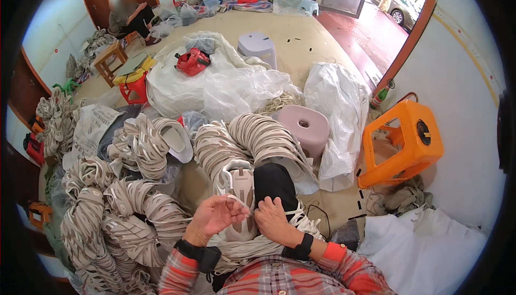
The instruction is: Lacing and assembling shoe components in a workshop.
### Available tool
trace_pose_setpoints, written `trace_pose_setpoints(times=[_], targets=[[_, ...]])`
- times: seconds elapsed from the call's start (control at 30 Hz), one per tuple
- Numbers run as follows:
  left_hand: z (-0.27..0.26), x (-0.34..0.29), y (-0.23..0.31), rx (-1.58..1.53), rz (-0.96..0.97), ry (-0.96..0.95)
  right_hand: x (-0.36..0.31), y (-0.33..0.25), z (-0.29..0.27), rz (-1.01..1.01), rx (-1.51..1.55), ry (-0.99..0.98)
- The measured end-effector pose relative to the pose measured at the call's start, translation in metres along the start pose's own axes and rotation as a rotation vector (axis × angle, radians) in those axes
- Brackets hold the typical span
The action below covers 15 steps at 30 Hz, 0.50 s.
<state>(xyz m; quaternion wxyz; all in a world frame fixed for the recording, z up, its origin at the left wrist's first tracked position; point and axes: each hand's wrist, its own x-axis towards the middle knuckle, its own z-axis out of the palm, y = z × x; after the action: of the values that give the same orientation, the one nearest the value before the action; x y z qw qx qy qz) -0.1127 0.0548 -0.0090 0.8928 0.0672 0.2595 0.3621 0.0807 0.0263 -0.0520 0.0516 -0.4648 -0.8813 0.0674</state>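
Note:
On my lap lies a beige and white shoe upper (239, 180), its tongue end pointing away from me. My left hand (219, 217) is at its left side, thumb and fingers pinching a white shoelace (238, 200) that runs across the upper. My right hand (275, 221) rests against the upper's right edge with its fingers curled in; it seems to grip the lace too, though the fingertips are partly hidden. A bundle of loose white laces (248, 254) is draped over my lap below both hands. Just beyond the upper are curved stacks of similar uppers (269, 136).
More stacked uppers (142, 203) crowd the floor at left. Ahead are white plastic sacks (183, 85), a pink stool (305, 128) and a pale stool (257, 45). An orange stool (403, 142) stands at right, near white cloth (424, 252). Another person (129, 18) sits far left.

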Motion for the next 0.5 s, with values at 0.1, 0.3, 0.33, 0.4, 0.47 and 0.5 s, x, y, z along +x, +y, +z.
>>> trace_pose_setpoints(times=[0.1, 0.3, 0.33, 0.4, 0.47, 0.5], targets=[[-0.008, 0.001, 0.001, -0.186, 0.142, -0.007, 0.003, -0.005, -0.009, -0.001, 0.013, 0.018], [-0.021, -0.006, 0.022, -0.278, 0.299, -0.039, 0.001, 0.002, -0.021, 0.029, 0.104, -0.011], [-0.02, -0.011, 0.033, -0.248, 0.394, -0.055, -0.003, 0.006, -0.026, 0.027, 0.163, -0.013], [-0.013, -0.028, 0.081, -0.272, 0.606, -0.111, -0.006, 0.028, -0.039, -0.018, 0.347, -0.317], [-0.048, -0.077, 0.174, -0.024, 0.908, -0.106, -0.002, 0.044, -0.063, -0.182, 0.549, -0.649], [-0.038, -0.092, 0.214, 0.13, 1.0, -0.083, 0.0, 0.057, -0.069, -0.143, 0.546, -0.655]])
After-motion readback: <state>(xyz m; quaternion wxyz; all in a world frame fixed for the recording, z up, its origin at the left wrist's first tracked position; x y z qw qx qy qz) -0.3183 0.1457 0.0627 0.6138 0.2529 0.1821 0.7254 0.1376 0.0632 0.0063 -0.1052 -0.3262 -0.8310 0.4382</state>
